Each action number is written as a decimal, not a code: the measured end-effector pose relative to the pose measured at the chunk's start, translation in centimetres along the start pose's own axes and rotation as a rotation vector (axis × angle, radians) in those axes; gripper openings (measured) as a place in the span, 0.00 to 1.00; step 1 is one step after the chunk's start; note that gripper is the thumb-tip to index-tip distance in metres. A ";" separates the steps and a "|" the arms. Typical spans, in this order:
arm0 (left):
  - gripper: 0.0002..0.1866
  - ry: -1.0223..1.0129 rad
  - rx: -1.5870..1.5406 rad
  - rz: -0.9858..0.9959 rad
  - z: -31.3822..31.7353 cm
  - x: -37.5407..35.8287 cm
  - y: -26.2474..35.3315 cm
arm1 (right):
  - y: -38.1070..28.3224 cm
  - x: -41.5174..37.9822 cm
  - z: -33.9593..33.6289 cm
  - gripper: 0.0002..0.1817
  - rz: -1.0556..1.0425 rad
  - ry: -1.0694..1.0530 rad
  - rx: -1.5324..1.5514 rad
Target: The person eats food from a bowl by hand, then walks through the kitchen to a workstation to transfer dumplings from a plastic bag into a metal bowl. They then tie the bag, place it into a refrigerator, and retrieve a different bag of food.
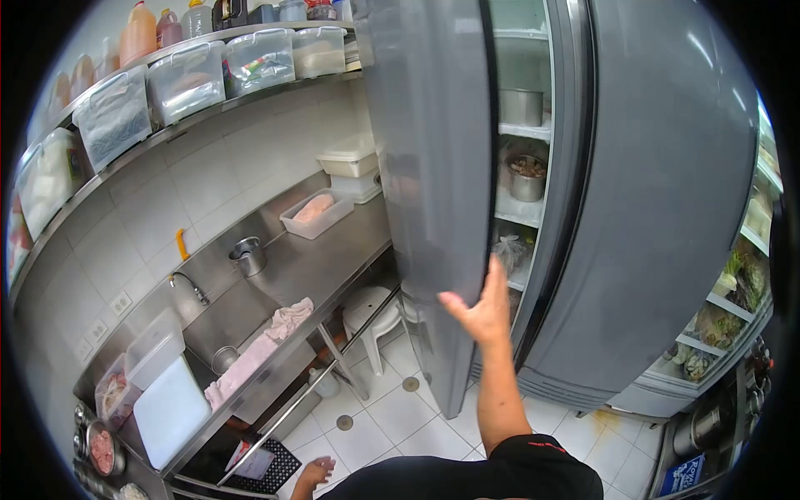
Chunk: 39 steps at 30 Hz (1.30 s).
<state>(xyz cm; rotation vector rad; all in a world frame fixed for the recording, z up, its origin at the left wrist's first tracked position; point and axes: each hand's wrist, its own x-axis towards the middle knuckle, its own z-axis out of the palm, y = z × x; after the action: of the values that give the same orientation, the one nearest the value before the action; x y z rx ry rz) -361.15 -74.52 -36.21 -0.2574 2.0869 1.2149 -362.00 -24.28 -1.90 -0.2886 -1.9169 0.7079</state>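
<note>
My right hand is at the free edge of the grey refrigerator door, thumb spread out toward the door face and fingers pointing up along the edge. The door stands ajar. Through the gap, the refrigerator shelves show a metal pot with brown food, another metal pot above it and a knotted plastic bag below. My left hand hangs low at the bottom of the view, fingers loosely apart, with nothing seen in it.
Along the left wall runs a steel sink counter with a tub of pale meat, a pink cloth and a white cutting board. A white stool stands under it. Further right is another grey door.
</note>
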 end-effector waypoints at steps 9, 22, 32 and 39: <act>0.25 0.130 -0.158 -0.222 -1.1 -4.9 -14.8 | -10.0 -5.0 9.3 0.59 -0.032 -0.137 0.261; 0.26 0.983 -0.446 0.074 -12.6 -22.4 -24.5 | -14.3 -5.0 24.0 0.56 -0.552 0.254 -0.042; 0.31 2.045 0.238 -0.593 -34.0 -47.3 -32.0 | -16.9 -9.9 29.5 0.58 -0.299 -0.167 -0.155; 0.45 1.852 0.432 -0.953 -38.7 -45.6 -34.9 | -13.2 -12.0 32.5 0.54 -0.176 -0.709 -0.294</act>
<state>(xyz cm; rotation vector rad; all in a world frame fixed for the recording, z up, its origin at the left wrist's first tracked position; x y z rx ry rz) -328.69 -132.89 -18.01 -2.4637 2.6233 -0.4769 -384.10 -52.00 -12.80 -0.0396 -2.6902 0.4325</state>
